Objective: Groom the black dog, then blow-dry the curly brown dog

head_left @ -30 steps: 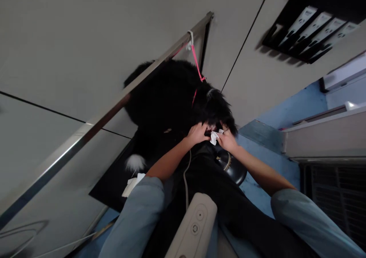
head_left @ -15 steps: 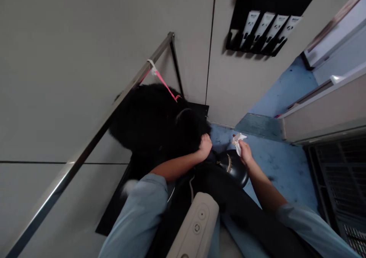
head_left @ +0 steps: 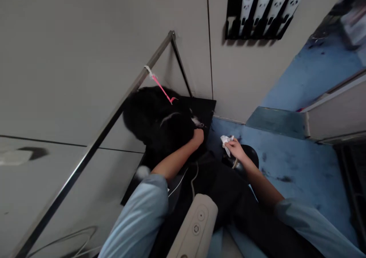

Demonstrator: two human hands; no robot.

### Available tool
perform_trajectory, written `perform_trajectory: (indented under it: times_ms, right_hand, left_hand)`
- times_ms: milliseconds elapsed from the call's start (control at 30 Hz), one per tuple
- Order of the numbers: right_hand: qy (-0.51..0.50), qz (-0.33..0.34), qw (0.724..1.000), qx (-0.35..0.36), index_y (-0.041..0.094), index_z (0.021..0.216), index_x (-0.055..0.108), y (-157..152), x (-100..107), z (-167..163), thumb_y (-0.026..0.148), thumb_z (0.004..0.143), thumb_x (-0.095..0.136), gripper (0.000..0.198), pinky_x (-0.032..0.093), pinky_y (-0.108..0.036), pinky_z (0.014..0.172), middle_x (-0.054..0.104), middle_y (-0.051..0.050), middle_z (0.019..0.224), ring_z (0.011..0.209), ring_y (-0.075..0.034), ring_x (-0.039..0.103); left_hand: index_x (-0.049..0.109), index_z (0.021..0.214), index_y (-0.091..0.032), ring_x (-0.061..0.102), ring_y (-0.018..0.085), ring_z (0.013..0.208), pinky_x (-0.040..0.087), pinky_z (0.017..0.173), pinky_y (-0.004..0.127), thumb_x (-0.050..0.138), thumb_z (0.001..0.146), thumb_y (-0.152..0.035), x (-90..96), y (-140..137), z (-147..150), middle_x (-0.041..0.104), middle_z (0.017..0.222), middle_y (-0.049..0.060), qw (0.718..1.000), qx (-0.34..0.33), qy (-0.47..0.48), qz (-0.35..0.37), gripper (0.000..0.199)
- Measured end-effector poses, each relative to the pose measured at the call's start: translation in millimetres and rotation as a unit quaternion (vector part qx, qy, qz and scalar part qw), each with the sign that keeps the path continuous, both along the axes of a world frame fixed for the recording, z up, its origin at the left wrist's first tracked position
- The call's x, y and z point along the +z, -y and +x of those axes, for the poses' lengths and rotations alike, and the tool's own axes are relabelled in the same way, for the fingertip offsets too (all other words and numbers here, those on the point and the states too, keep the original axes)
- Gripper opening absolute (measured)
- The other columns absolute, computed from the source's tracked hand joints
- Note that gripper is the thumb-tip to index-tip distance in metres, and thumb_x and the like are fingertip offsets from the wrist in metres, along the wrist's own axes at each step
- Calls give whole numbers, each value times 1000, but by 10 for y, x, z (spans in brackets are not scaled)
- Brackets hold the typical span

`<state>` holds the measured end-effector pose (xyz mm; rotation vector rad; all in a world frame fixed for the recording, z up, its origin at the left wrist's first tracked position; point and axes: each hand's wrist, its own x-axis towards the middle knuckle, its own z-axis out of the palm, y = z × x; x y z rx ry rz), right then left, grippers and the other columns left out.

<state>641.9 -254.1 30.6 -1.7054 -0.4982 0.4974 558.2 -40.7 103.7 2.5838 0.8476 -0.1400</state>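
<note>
While the left hand [head_left: 198, 137] touches one dog [head_left: 156, 117], grip unclear, the right hand [head_left: 236, 150] pinches one tissue [head_left: 225, 140] clear of the table edge [head_left: 212, 108].

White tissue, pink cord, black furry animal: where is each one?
White tissue [head_left: 226, 140], head view: its crumpled middle.
Pink cord [head_left: 162, 88], head view: its middle stretch.
Black furry animal [head_left: 154, 115], head view: its body fur.

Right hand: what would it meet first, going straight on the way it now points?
The right hand, crumpled white tissue leading, would likely meet the flat black tabletop; depth is unclear, so it might pass above.
</note>
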Motion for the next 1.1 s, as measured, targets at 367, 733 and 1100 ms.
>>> perform_trajectory:
  times_ms: [367, 733, 1100]
  right_hand:
    - [67, -13, 958, 280, 21, 51, 63, -356, -131, -758, 36, 70, 65, 24, 52, -28, 68, 70, -4, 78, 72, -16, 65]
    - [383, 120, 874, 273, 21, 61, 69, -799, 255, -1867, 27, 79, 63, 20, 52, -49, 99, 63, -14, 128, 117, -30, 61]
    - [447, 8, 806, 387, 16, 72, 76, -1977, 20, -2826, 23, 79, 65, 15, 47, -51, 104, 60, -14, 141, 125, -34, 49]
  left_hand:
    - [67, 73, -15, 64, 18, 82, 51, 82, 29, 65, 80, -31, -201, 167, -1937, 67, 73, 2, 679, 499, 511, -170, 17]
    - [61, 78, -16, 62, 12, 67, 53, 74, 27, 80, 73, -32, 68, 23, -2198, 64, 70, -1, 570, 475, 562, -366, 25]
    - [66, 88, -16, 67, 18, 83, 53, 82, 30, 78, 71, -28, -147, -814, -2933, 72, 84, 5, 619, 436, 500, -420, 24]
